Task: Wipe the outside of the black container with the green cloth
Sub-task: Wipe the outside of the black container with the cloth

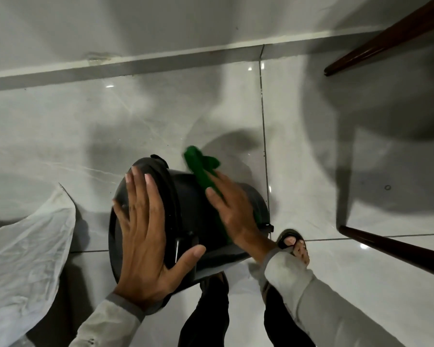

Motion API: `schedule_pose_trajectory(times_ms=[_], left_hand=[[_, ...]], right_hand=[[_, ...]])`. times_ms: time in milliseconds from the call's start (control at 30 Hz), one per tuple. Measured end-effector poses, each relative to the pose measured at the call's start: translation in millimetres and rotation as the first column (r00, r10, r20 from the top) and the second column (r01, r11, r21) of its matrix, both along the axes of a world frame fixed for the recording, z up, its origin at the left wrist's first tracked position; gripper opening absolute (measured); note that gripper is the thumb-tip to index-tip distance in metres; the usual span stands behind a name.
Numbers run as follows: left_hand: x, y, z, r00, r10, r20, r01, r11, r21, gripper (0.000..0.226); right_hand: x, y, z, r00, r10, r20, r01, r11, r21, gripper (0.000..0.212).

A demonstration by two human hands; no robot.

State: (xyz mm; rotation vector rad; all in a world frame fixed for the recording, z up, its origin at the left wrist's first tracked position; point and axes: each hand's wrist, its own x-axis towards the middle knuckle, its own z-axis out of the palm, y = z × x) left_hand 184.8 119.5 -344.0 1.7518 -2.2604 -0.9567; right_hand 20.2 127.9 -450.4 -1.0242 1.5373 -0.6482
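The black container lies tipped on its side above the grey tiled floor, its wide rim toward the left. My left hand is spread flat over the rim end, fingers apart, steadying it. My right hand lies flat on the container's rounded outer wall and presses the green cloth against it. The cloth sticks out past my fingertips at the top and runs on under my palm. The container's far underside is hidden.
A crumpled white plastic sheet lies on the floor at the left. Two dark wooden furniture legs cross the right side. My sandalled foot stands just right of the container. A wall with a skirting board runs along the back.
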Motion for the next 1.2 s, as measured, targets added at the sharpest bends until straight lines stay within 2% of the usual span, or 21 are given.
schedule_pose_trajectory(times_ms=[133,200,267,367,500,633,800,900,967,1033,1100,1200], left_hand=[[11,15,1,1.0,0.008,-0.007,-0.008,1.0,0.002,0.108],[11,15,-1,1.0,-0.001,-0.016,0.001,1.0,-0.025,0.102],[8,17,-2,1.0,-0.02,-0.007,0.019,0.998,-0.058,0.096],[9,29,-3,0.998,-0.059,0.007,0.059,0.993,-0.099,0.093],[4,47,-3,0.991,-0.125,0.05,0.13,0.984,-0.121,0.095],[-2,48,-3,0.99,-0.123,0.065,0.13,0.984,-0.121,0.094],[-2,36,-2,0.996,-0.066,0.064,0.071,0.994,-0.084,0.095],[-7,35,-1,0.998,-0.014,0.067,0.019,0.997,-0.072,0.096],[-9,33,-2,0.997,0.057,0.056,-0.054,0.997,-0.061,0.097],[-10,30,-2,0.993,0.102,0.053,-0.099,0.994,-0.051,0.1],[-10,24,-3,0.99,0.133,0.051,-0.132,0.991,-0.033,0.103],[-12,15,-3,0.98,0.199,0.03,-0.199,0.98,0.011,0.103]], right_hand=[[26,-7,26,0.975,0.214,-0.054,-0.219,0.967,-0.132,0.059],[20,-11,19,0.963,0.249,-0.1,-0.262,0.954,-0.143,0.058],[7,-16,5,0.968,0.239,-0.081,-0.247,0.961,-0.122,0.056],[-15,-18,-28,0.979,0.201,-0.043,-0.198,0.977,0.08,0.05],[-47,-9,-71,0.992,0.121,-0.028,-0.097,0.897,0.432,0.043],[-54,-17,-80,0.996,0.091,0.013,-0.085,0.856,0.51,0.041],[-27,-32,-33,0.991,0.085,0.103,-0.121,0.898,0.424,0.042],[-4,-20,9,0.98,0.042,0.194,-0.083,0.975,0.207,0.049],[8,-6,28,0.987,0.089,0.136,-0.092,0.996,0.015,0.051],[9,0,28,0.989,0.144,0.029,-0.14,0.985,-0.102,0.051],[1,-2,16,0.988,0.154,-0.033,-0.156,0.985,-0.074,0.055],[-21,-6,-11,0.987,0.12,-0.11,-0.11,0.989,0.097,0.057]])
